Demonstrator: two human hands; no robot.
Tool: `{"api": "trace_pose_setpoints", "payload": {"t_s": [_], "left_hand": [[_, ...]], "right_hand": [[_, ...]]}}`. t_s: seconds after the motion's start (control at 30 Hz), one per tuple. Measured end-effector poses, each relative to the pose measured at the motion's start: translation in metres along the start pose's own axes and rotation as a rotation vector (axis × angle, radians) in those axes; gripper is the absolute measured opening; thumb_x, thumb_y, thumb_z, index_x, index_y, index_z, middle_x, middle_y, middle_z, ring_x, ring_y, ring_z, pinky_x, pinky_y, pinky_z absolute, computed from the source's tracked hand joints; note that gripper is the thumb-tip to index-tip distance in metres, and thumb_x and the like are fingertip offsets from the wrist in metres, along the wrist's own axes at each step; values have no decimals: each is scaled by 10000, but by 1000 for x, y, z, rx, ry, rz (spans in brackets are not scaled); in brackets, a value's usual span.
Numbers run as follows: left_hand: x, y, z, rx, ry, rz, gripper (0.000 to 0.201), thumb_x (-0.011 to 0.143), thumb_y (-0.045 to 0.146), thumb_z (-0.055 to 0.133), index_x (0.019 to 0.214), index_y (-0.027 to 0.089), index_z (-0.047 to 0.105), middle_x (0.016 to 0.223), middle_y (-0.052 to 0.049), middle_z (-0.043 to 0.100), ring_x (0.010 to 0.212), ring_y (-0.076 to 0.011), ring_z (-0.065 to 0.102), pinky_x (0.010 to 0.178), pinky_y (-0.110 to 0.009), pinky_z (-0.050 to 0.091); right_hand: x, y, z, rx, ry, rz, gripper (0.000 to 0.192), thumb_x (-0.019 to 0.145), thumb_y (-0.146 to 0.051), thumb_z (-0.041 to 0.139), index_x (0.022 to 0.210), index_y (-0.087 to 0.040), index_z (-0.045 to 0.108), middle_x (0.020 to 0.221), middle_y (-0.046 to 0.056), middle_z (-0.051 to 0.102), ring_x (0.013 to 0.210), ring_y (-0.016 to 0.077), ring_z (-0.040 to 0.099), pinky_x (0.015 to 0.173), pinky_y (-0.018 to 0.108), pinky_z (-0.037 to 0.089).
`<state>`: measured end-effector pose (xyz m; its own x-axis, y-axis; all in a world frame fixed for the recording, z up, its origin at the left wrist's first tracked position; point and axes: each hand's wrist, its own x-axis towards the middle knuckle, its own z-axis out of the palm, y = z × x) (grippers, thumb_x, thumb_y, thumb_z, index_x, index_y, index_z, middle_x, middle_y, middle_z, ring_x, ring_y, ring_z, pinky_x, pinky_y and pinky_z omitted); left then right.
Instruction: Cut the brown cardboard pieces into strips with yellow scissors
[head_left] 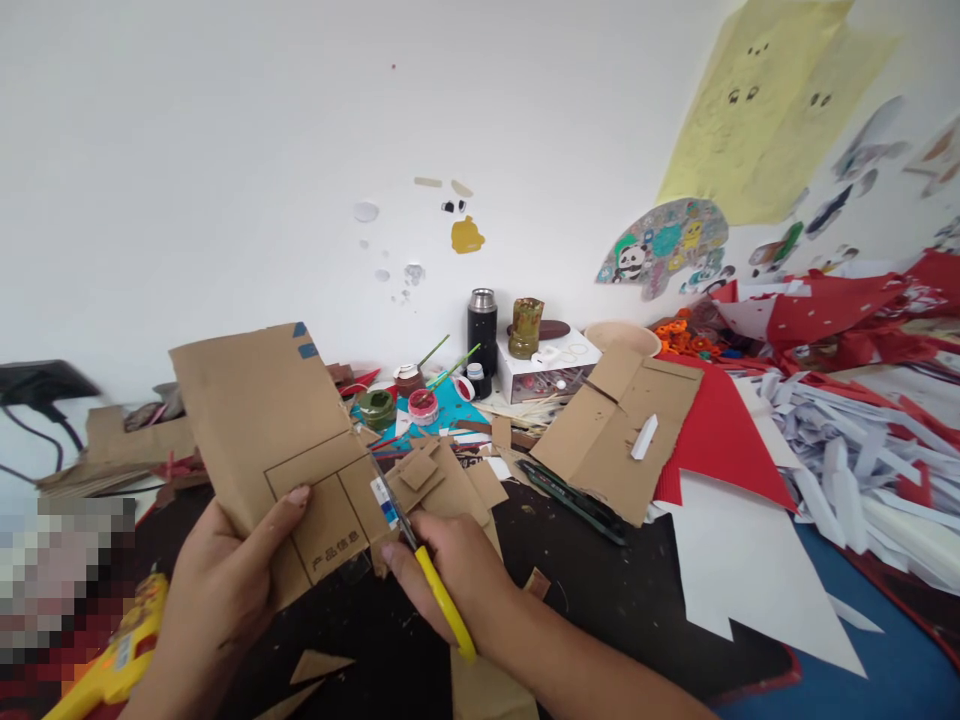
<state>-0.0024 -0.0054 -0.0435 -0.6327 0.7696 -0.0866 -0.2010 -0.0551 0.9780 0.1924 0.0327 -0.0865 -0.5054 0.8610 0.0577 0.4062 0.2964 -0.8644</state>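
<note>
My left hand [232, 560] grips a folded piece of brown cardboard [262, 420] at its lower left, with the thumb flat on its printed face. Dark printed lines and a row of characters mark the lower part, and blue bits show at its top corner. In my right hand [457, 570] are yellow-handled scissors [442, 600], their metal blades at the cardboard's right edge. Beside the blades, a small blue-and-white label shows at that edge. Part of the scissors' handle is hidden by my fingers.
A yellow glue gun [127, 650] lies at lower left. Open paint jars [377, 408] and a black flask [482, 330] stand at the back. Cardboard scraps [450, 480], another cardboard piece [615, 430], red paper [724, 440] and white paper [750, 570] cover the right side.
</note>
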Motion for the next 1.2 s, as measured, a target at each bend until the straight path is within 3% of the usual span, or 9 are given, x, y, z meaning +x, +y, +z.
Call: {"api": "trace_pose_setpoints", "payload": {"t_s": [0.3, 0.47, 0.67, 0.77, 1.0, 1.2], "left_hand": [[2, 3, -6, 73, -3, -51, 599, 557, 344, 1035, 1084, 248, 768, 931, -53, 878, 796, -319, 842, 623, -363, 702], [-1, 3, -6, 126, -32, -115, 668, 480, 417, 1058, 1053, 253, 756, 908, -75, 879, 787, -354, 844, 592, -373, 693], [-5, 3, -1, 154, -47, -100, 735, 448, 464, 1072, 1069, 234, 753, 918, -85, 887, 841, -370, 843, 642, -368, 696], [-6, 3, 1, 145, -45, -88, 735, 441, 483, 1073, 1049, 226, 749, 918, -92, 888, 825, -358, 843, 551, -306, 663], [-13, 2, 6, 112, -22, -26, 697, 464, 452, 1075, 1044, 223, 764, 916, -81, 889, 843, -345, 846, 581, -292, 670], [-10, -2, 4, 111, -21, -51, 742, 463, 459, 1078, 1089, 210, 767, 925, -77, 888, 832, -332, 848, 572, -286, 670]], "right_hand": [[1, -3, -10, 86, -120, 16, 317, 919, -535, 793, 931, -220, 757, 765, 1, 738, 662, 159, 644, 611, 246, 416], [1, -3, -14, 40, -104, 19, 338, 877, -529, 838, 900, -207, 736, 797, 14, 744, 698, 172, 650, 610, 244, 414], [0, -6, -14, 83, -75, 17, 376, 959, -554, 742, 829, -204, 704, 659, -12, 647, 591, 143, 569, 553, 248, 349], [-1, -6, -13, 110, -70, 21, 376, 997, -541, 689, 835, -202, 710, 631, -13, 634, 575, 145, 581, 540, 249, 337], [-1, -5, -10, 60, -38, 5, 386, 1022, -530, 663, 858, -192, 747, 757, 29, 713, 695, 172, 637, 604, 247, 394], [-1, -5, -8, 55, -29, 10, 389, 1022, -535, 651, 862, -193, 748, 759, 32, 709, 699, 179, 631, 602, 257, 376]]}}
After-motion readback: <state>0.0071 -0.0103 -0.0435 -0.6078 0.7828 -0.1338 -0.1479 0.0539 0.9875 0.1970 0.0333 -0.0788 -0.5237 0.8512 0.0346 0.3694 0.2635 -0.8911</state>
